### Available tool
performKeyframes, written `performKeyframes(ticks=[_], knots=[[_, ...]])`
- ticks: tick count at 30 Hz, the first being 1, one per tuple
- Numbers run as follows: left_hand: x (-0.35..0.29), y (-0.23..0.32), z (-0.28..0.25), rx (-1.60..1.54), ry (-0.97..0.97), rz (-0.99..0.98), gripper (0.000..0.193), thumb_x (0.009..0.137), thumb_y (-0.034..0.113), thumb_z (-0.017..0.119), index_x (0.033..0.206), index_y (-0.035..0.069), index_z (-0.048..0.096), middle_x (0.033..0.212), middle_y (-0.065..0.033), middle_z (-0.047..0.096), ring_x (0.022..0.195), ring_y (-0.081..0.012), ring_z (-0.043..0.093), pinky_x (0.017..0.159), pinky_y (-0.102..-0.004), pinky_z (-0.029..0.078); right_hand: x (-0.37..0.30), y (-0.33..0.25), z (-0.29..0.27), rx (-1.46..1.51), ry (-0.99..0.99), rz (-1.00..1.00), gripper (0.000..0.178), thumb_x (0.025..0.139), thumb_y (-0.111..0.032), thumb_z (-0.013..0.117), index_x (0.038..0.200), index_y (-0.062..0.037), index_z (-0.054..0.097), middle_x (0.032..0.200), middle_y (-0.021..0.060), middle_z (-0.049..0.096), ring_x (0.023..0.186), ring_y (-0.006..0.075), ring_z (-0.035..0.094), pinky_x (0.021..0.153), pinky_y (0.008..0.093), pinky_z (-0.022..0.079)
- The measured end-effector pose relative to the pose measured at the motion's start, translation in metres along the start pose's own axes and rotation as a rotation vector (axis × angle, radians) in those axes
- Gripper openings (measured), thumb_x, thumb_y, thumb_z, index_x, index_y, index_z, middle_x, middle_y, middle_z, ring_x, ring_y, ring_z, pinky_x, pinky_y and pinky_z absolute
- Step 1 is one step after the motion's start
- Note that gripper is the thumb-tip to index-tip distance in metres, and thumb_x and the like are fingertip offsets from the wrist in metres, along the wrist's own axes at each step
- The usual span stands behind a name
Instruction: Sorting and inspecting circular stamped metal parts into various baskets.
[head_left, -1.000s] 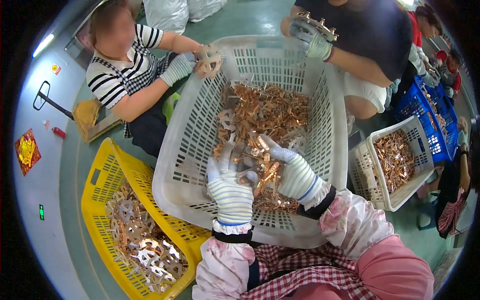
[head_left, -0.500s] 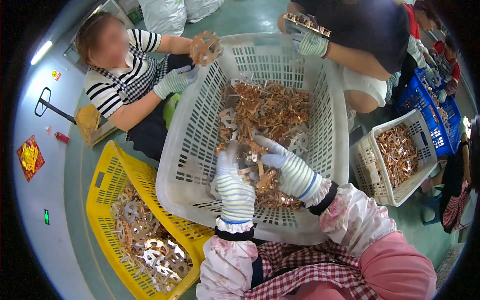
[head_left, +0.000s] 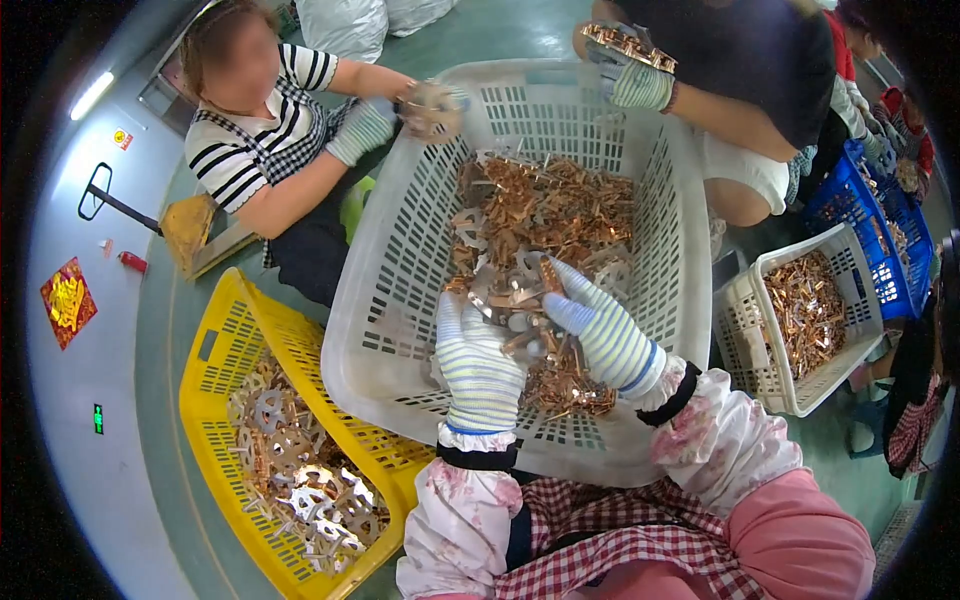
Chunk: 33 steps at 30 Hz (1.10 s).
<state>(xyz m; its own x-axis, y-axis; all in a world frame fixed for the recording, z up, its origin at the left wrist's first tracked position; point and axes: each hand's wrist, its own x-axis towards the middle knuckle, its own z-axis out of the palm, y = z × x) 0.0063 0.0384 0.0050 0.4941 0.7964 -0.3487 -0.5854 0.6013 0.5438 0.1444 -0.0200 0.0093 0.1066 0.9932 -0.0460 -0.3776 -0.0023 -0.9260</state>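
Note:
My left hand (head_left: pixel 478 368), in a striped knit glove, is curled around several small metal pieces (head_left: pixel 486 292) above the white basket (head_left: pixel 515 455). My right hand (head_left: pixel 606 332), gloved alike, is closed with a short copper-coloured metal strip (head_left: pixel 549 275) at its fingertips. More loose pieces blur between the two hands. Beneath them lies a heap of copper-coloured metal pieces (head_left: pixel 550 205), with some silvery toothed plates (head_left: pixel 610 272) mixed in. My fingers partly hide which pieces each hand grips.
At left stands a yellow basket (head_left: pixel 215 440) with flat metal plates. To the right are a smaller white basket (head_left: pixel 745 345) of copper pieces and blue crates (head_left: pixel 850 195). A co-worker (head_left: pixel 265 140) handles a toothed plate; another's gloved hand (head_left: pixel 640 85) holds stacked plates over the far rim.
My right hand has shifted slightly right and now has a copper strip at its fingertips. My left hand has curled around pieces. The co-worker at left has brought both hands to the toothed plate.

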Motion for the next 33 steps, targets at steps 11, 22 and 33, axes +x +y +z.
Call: performKeyframes(ticks=[11, 22, 33], knots=[[0.007, -0.004, -0.01, -0.146, -0.233, 0.086, 0.06, 0.098, 0.05, 0.033, 0.133, 0.003, 0.047, 0.118, -0.016, 0.058, 0.101, -0.0268, 0.057, 0.085, -0.0383, 0.047, 0.008, 0.008, -0.014, 0.83, 0.127, 0.267, 0.036, 0.099, -0.028, 0.051, 0.131, -0.0121, 0.051, 0.122, 0.0097, 0.059, 0.103, 0.0237, 0.063, 0.085, 0.0409, 0.057], [0.002, -0.003, -0.002, -0.212, -0.185, 0.085, 0.048, 0.094, 0.037, 0.052, 0.128, 0.003, 0.046, 0.112, -0.0202, 0.057, 0.097, -0.0351, 0.057, 0.071, -0.0379, 0.051, 0.006, -0.002, -0.009, 0.914, 0.145, 0.255, 0.036, 0.1, -0.032, 0.044, 0.128, -0.0107, 0.051, 0.123, 0.0113, 0.059, 0.106, 0.0286, 0.062, 0.086, 0.0468, 0.056], [0.0, 0.001, 0.003, -0.189, -0.285, 0.093, 0.048, 0.092, 0.03, 0.056, 0.13, 0.004, 0.045, 0.117, -0.0231, 0.056, 0.097, -0.0352, 0.058, 0.072, -0.0427, 0.051, 0.008, 0.002, -0.014, 0.933, 0.114, 0.246, 0.042, 0.1, -0.039, 0.042, 0.132, -0.0126, 0.047, 0.119, 0.0114, 0.059, 0.105, 0.0288, 0.061, 0.082, 0.0465, 0.056]])
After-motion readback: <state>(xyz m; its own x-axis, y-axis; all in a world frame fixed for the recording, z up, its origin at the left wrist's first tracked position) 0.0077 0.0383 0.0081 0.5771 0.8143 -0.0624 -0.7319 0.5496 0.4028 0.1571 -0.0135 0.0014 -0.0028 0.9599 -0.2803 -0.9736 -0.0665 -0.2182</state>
